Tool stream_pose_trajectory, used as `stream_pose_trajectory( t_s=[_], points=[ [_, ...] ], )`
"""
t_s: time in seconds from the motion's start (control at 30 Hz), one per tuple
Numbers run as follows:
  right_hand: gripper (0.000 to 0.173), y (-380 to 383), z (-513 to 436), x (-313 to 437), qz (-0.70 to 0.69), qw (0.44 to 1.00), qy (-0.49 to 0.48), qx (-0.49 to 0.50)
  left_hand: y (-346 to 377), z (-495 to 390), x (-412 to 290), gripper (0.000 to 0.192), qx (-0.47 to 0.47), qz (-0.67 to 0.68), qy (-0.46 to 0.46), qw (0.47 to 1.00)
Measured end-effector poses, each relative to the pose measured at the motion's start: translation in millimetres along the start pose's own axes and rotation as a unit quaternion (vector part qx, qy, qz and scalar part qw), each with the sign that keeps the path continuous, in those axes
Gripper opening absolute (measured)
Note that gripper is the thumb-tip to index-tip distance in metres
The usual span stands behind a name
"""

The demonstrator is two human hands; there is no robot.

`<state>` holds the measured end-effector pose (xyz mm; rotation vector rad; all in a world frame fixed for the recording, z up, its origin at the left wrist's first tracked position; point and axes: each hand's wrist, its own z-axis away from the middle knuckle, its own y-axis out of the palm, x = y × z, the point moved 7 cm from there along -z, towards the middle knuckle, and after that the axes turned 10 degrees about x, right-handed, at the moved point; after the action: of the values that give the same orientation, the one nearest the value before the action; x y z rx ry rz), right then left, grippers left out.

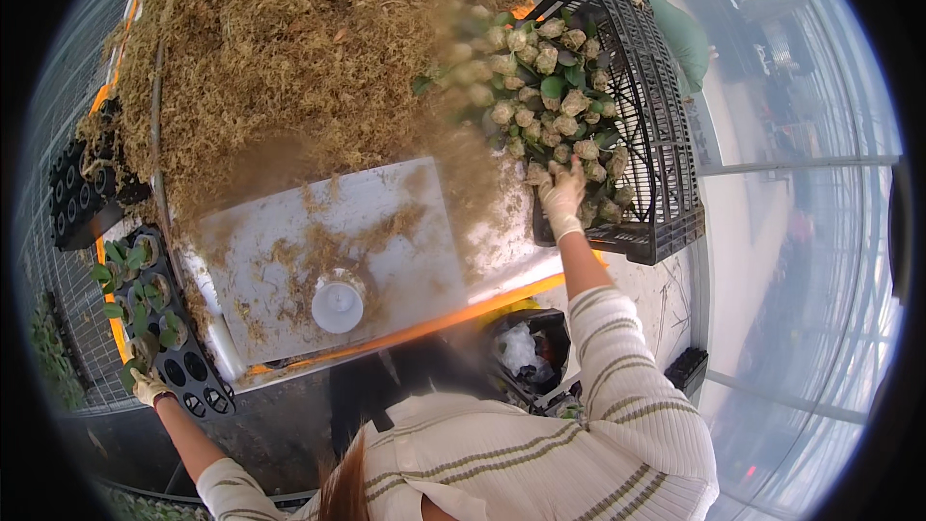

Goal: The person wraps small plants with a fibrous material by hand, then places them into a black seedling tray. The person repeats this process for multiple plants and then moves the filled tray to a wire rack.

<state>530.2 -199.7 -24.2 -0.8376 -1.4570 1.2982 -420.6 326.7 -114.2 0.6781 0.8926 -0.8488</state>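
Note:
My left hand point(149, 385), in a pale glove, grips a small potted plant point(142, 352) at the near side of a black plug tray point(176, 358). More leafy plants in small pots point(154, 290) sit in that tray. At the right, my gloved right hand point(564, 184) reaches to the edge of a pile of plantlets with moss-wrapped roots point(548, 98). These lie in and before a tipped black plastic crate point(662, 123). The fingers touch the root balls; whether they hold one cannot be told. A white plastic cup point(337, 307) stands on a white board point(419, 246).
A large heap of brown moss point(311, 51) covers the far part of the table, with loose bits on the board. Another black tray point(79, 195) is at the far left. An open black bag point(532, 351) with clear plastic inside stands below the table's orange-taped edge point(434, 320).

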Motion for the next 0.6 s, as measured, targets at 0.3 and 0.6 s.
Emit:
stream_pose_trajectory(
  t_s=[0.3, 0.6],
  points=[
    [0.047, -22.3, -81.1, 27.4, 0.187, 0.979, -0.006, 0.076, 160.3, 108.8, -39.0, 0.053, -0.056, -0.642, 0.542, 0.54],
    [0.039, 58.0, 188.7, 371.2, -0.294, 0.692, -0.537, 0.383, 400.5, 364.1, 193.2, 0.063, 0.54, -0.124, -0.408, 0.726]
  ],
)
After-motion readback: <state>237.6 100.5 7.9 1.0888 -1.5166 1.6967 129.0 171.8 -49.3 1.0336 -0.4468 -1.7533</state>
